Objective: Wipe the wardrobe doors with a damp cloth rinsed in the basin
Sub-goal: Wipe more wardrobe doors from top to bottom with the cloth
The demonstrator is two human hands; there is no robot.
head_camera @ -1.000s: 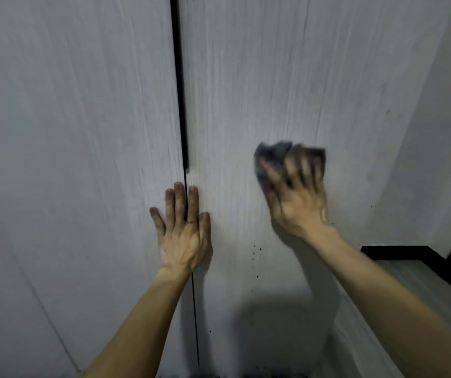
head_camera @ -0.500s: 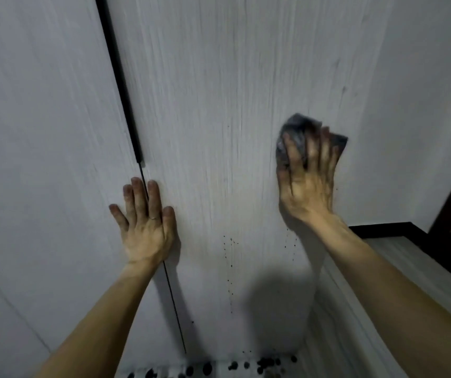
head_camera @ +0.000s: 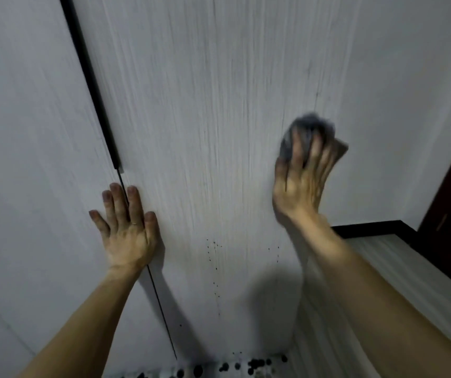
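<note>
Bunched grey cloth (head_camera: 307, 132) against pale wardrobe door (head_camera: 205, 118)

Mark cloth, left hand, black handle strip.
cloth (head_camera: 311, 124): head view, bunched top above fingers
left hand (head_camera: 129, 237): head view, back of hand
handle strip (head_camera: 89, 75): head view, mid-length

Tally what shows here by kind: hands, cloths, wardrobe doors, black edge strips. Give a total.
Hands: 2, left hand flat across the door gap, right hand gripping the cloth
Cloths: 1, dark cloth
Wardrobe doors: 2, left door, right door
Black edge strips: 1, black edge strip
Total: 6
</note>
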